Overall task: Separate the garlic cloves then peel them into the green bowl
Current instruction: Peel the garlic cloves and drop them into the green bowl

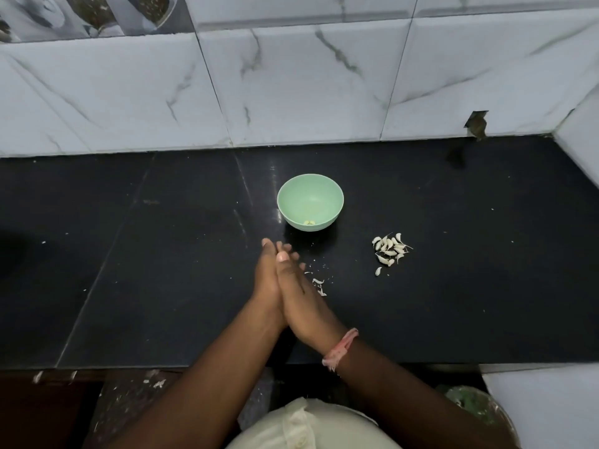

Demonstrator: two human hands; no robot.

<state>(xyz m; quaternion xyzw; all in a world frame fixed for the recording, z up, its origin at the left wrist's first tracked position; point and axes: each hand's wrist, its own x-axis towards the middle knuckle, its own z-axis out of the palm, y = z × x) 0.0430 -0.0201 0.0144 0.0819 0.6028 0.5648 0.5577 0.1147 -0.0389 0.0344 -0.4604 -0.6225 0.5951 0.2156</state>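
Note:
A light green bowl [310, 202] stands on the black counter [162, 270], with a couple of small pale cloves [309, 222] at its bottom. Right of it lies a pile of several unpeeled garlic cloves [390, 250]. My left hand [266, 280] and my right hand [299, 293] are pressed palm to palm, fingers straight, just in front of the bowl. Whether a clove lies between the palms is hidden. Bits of white garlic skin [319, 286] lie on the counter beside my right hand.
A marble-tiled wall [291, 92] rises behind the counter, and another tiled wall closes the right side. The counter's front edge runs below my wrists. A pink thread band [340, 348] circles my right wrist. Small white flecks dot the counter.

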